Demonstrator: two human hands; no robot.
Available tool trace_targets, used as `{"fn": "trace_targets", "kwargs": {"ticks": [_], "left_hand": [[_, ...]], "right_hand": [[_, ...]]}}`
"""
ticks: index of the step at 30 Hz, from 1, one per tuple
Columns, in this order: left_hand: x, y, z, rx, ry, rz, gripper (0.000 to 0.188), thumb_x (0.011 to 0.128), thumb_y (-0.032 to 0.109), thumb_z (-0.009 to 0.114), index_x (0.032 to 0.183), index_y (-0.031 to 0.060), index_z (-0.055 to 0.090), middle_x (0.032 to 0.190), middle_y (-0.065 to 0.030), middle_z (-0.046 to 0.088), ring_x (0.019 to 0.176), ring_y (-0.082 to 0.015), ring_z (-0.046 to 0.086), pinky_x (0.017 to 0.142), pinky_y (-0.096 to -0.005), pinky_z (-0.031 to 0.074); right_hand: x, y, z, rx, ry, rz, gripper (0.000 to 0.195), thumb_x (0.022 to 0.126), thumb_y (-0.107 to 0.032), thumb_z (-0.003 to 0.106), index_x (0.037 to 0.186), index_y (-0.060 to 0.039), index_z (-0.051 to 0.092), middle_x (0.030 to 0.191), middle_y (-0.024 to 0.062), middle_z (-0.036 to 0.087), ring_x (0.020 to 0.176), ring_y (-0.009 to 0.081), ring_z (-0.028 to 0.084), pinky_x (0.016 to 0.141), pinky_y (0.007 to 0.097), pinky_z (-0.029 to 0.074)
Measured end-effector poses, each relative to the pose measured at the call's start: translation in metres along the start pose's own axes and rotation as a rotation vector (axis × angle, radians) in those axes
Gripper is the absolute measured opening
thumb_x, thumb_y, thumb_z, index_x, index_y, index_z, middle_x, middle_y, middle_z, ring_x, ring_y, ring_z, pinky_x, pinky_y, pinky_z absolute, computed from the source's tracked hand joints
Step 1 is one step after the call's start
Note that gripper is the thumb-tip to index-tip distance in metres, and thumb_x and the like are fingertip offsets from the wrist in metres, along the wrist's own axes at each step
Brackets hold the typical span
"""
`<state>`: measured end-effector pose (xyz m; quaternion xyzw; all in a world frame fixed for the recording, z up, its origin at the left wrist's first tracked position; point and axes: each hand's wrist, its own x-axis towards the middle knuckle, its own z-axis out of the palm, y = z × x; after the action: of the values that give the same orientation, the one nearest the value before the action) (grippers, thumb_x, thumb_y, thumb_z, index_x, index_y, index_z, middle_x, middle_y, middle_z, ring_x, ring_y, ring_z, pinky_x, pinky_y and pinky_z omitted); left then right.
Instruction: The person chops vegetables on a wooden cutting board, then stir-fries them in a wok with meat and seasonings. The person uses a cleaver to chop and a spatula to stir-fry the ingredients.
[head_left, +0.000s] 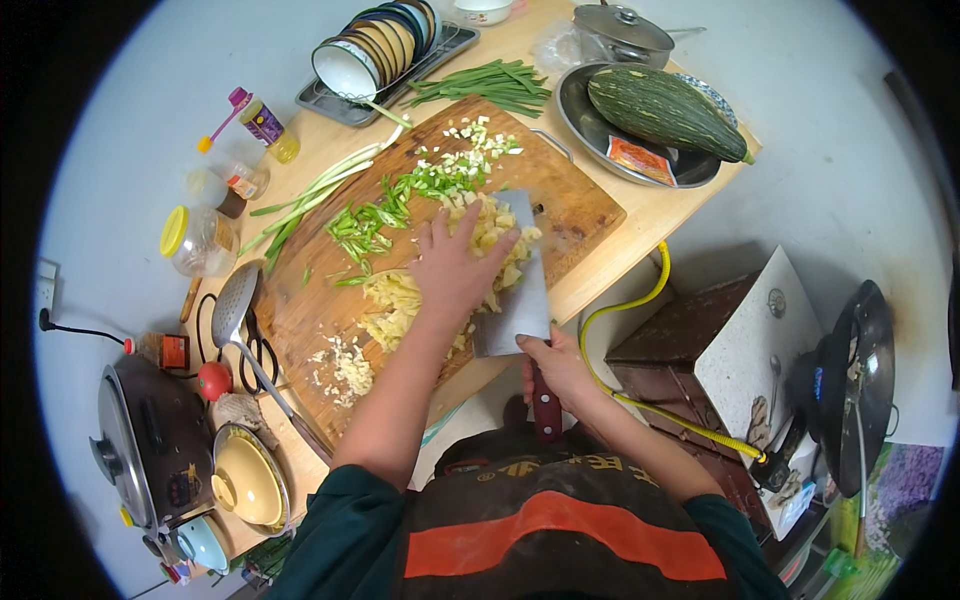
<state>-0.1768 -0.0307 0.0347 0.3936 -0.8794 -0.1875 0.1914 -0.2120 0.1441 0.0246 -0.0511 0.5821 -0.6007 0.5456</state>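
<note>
My right hand grips the dark red handle of a cleaver, whose broad steel blade lies low over the wooden cutting board. Diced pale-yellow pieces are heaped against and partly on the blade. Over this heap my left hand spreads its fingers, touching the pieces from above and hiding some of them. More chopped yellow pieces lie left of my left wrist. Sliced green chili or scallion and chopped white scallion are farther up the board. Minced garlic sits at its near left.
Whole scallions lie along the board's left edge, near a skimmer. Garlic chives and a dish rack stand beyond. A large green squash rests in a metal basin. A yellow hose runs below the table's right edge.
</note>
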Motion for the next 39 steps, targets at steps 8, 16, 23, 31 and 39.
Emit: {"fn": "trace_targets", "kwargs": {"ticks": [8, 16, 23, 31, 39], "left_hand": [[-0.001, 0.017, -0.003, 0.034, 0.135, 0.062, 0.061, 0.073, 0.057, 0.065, 0.119, 0.0162, 0.059, 0.117, -0.0177, 0.053, 0.111, -0.0349, 0.048, 0.088, -0.0488, 0.040], [0.010, 0.036, -0.016, 0.039, 0.370, 0.199, 0.050, 0.074, 0.047, 0.068, 0.111, 0.0137, 0.063, 0.112, -0.0156, 0.057, 0.105, -0.0321, 0.051, 0.083, -0.0464, 0.040], [0.017, 0.045, -0.018, 0.124, 0.364, 0.243, 0.047, 0.074, 0.046, 0.068, 0.108, 0.0139, 0.064, 0.113, -0.0124, 0.058, 0.102, -0.0314, 0.052, 0.082, -0.0454, 0.041], [0.015, 0.052, -0.022, 0.272, 0.284, 0.222, 0.046, 0.074, 0.047, 0.065, 0.106, 0.0144, 0.065, 0.112, -0.0124, 0.059, 0.101, -0.0313, 0.053, 0.081, -0.0496, 0.040], [0.024, 0.082, -0.025, 0.450, 0.236, 0.312, 0.047, 0.078, 0.047, 0.062, 0.109, 0.0130, 0.065, 0.110, -0.0155, 0.060, 0.100, -0.0360, 0.054, 0.083, -0.0485, 0.045]], "right_hand": [[-0.007, -0.011, 0.019, -0.091, -0.017, -0.079, 0.011, 0.089, -0.013, 0.052, 0.087, -0.0033, 0.046, 0.053, 0.0050, 0.048, 0.037, 0.0165, 0.049, 0.034, 0.0314, 0.040], [-0.015, -0.034, 0.017, -0.122, -0.058, -0.153, 0.011, 0.089, -0.012, 0.051, 0.090, -0.0024, 0.047, 0.054, 0.0045, 0.048, 0.037, 0.0155, 0.049, 0.035, 0.0294, 0.040], [-0.018, -0.048, 0.013, -0.010, -0.118, -0.094, 0.012, 0.088, -0.014, 0.052, 0.088, -0.0033, 0.046, 0.055, 0.0046, 0.049, 0.038, 0.0158, 0.049, 0.036, 0.0295, 0.041], [-0.022, -0.047, 0.007, 0.086, -0.181, -0.062, 0.013, 0.088, -0.016, 0.053, 0.087, -0.0049, 0.046, 0.056, 0.0047, 0.049, 0.040, 0.0149, 0.049, 0.035, 0.0302, 0.043], [-0.019, -0.043, -0.012, 0.198, -0.242, -0.155, 0.018, 0.086, -0.019, 0.055, 0.083, -0.0049, 0.045, 0.051, 0.0053, 0.049, 0.036, 0.0156, 0.049, 0.032, 0.0321, 0.042]]}}
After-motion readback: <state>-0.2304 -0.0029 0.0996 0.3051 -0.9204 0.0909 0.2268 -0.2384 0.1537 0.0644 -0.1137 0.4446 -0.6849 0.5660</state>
